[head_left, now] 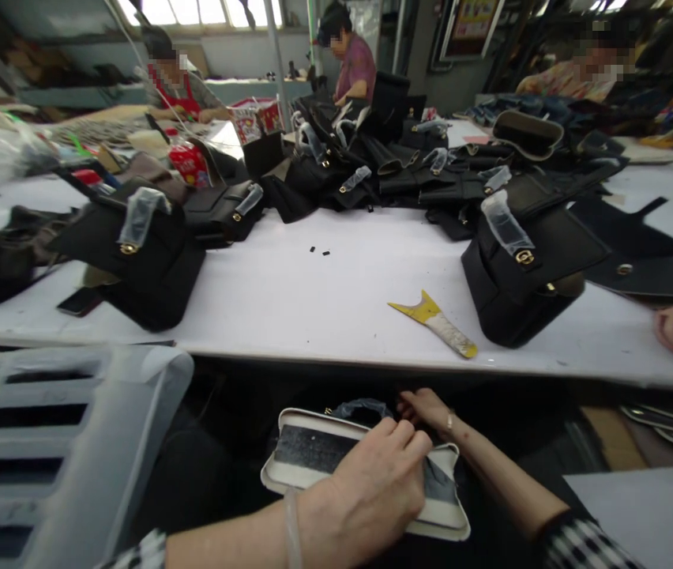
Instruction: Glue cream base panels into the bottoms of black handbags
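Observation:
A black handbag with a cream-edged opening lies below the table's front edge, close to my body. My left hand is closed over the middle of that opening, its fingers curled and their tips hidden. Just beyond the bag's far side, my right hand has bent fingers in the dark shadow; what they hold, if anything, cannot be made out. A plastic-wrapped handle shows at the bag's far edge, beside the right fingers.
A yellow scraper-like tool lies on the white table. Black handbags stand at left and right, with a heap of bags behind. A pale plastic crate is at near left. Several people work beyond.

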{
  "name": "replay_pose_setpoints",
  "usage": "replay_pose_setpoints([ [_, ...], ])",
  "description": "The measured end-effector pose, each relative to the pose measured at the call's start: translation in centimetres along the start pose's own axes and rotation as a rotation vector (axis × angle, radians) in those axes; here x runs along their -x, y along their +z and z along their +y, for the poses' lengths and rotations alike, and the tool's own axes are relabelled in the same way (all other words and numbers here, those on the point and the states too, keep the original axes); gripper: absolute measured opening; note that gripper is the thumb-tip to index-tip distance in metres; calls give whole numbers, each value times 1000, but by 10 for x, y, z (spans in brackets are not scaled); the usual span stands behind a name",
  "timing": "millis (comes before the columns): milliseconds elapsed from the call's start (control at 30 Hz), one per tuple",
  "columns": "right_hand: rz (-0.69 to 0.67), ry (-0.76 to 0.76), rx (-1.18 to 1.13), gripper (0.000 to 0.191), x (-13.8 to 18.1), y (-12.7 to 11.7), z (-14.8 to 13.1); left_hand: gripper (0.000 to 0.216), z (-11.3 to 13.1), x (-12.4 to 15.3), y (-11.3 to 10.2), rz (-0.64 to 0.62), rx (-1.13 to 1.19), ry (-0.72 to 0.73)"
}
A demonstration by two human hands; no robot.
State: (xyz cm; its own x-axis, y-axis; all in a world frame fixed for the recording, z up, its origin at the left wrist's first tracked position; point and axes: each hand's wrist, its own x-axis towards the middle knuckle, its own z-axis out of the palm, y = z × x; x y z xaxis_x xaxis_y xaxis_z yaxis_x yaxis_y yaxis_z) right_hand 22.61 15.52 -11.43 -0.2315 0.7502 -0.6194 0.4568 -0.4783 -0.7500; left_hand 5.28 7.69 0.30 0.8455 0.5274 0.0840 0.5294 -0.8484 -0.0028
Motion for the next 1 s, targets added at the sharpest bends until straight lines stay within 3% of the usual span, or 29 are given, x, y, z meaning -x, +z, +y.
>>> replay_pose_setpoints([
  [167,-345,-113,142,43,40,-32,-44,18,-4,14,-4,14,120,-88],
  [300,-525,-181,281,48,71,-35,-63,21,-3,23,-4,28,202,-127],
  [400,-500,-239,363,52,81,-30,-56,21,-3,25,-1,42,249,-122],
  [533,-265,-304,580,54,91,-26,-46,19,-7,27,1,89,354,-134],
  [633,-271,-286,596,53,91,-26,-55,16,-20,33,0,166,543,-179],
  [700,-308,-275,567,54,83,-21,-66,23,-39,44,-1,296,720,-309],
  [800,-288,-237,489,70,60,-3,-77,29,-77,71,9,410,1017,-681],
  [867,-268,-193,441,83,45,13,-79,37,-100,91,26,280,1233,-975],
  [900,-262,-172,431,87,39,21,-79,41,-109,100,38,226,1283,-1054],
  [1000,-246,-142,460,88,29,37,-76,50,-118,111,78,57,1467,-1154],
])
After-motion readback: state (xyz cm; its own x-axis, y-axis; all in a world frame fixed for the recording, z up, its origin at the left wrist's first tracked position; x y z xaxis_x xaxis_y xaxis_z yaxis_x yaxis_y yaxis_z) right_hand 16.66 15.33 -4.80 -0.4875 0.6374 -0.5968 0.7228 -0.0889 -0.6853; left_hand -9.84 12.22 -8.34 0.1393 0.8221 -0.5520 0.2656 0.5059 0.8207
